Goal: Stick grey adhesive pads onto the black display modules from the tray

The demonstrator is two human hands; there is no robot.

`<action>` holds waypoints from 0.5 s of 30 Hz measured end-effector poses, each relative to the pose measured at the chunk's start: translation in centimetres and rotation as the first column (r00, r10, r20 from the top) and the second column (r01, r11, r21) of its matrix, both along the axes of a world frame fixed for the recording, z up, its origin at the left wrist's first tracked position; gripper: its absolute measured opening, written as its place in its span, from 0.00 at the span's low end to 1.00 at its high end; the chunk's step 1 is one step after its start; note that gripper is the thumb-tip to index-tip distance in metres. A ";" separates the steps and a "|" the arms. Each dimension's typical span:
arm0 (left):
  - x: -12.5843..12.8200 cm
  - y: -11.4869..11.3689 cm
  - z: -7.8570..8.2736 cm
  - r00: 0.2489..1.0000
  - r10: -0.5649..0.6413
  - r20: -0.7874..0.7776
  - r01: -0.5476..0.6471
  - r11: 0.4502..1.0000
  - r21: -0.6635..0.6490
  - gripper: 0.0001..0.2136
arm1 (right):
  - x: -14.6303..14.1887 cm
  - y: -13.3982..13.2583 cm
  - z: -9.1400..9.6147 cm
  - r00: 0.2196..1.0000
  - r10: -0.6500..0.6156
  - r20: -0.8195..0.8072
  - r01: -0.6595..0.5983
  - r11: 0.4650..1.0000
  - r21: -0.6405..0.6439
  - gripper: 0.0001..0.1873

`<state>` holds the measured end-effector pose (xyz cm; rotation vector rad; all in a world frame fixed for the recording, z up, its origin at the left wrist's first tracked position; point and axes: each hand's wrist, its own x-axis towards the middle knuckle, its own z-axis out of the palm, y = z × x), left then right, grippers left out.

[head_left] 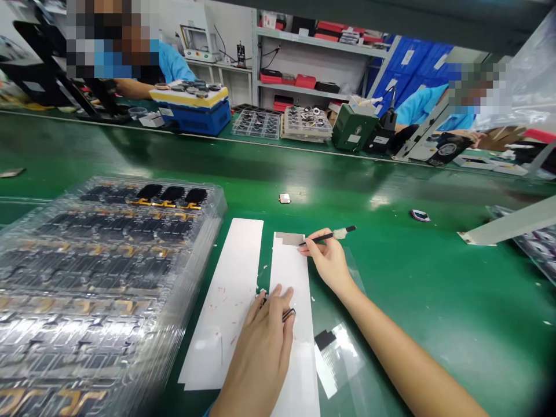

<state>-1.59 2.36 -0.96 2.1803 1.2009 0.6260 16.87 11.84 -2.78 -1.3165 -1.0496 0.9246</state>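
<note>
In the head view my right hand [326, 259] pinches a slim black pen-like tool [324, 237] with whitish tape around its rear part. Its tip touches the corner of a grey patch [292, 238] at the far end of a white strip [291, 272]. Over the near part of this strip, my left hand [264, 341] has its fingers bent around a small dark part [288, 314]; most of that part is hidden. Left of it lies a second white sheet [237, 272] with small reddish scraps. Clear film with a dark patch [325, 339] lies to the right.
Stacked clear trays [117, 278] of dark screen-like parts fill the left. A small square piece [284, 198] and a dark rimmed piece [420, 215] lie beyond my hands. A white metal post [508, 223] stands right. Two people in blue sit across the green table.
</note>
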 end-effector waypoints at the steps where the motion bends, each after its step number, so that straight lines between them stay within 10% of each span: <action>1: 0.0 0.0 0.0 1.000 -0.002 -0.020 0.003 1.000 0.022 0.15 | 0.1 -0.1 -0.1 1.000 -0.013 -0.010 0.013 1.000 0.004 0.23; 15: 0.0 0.1 -0.1 0.993 -0.036 -0.116 0.045 0.995 0.083 0.16 | 0.4 -0.3 -0.2 0.996 -0.076 -0.050 0.076 0.997 -0.009 0.21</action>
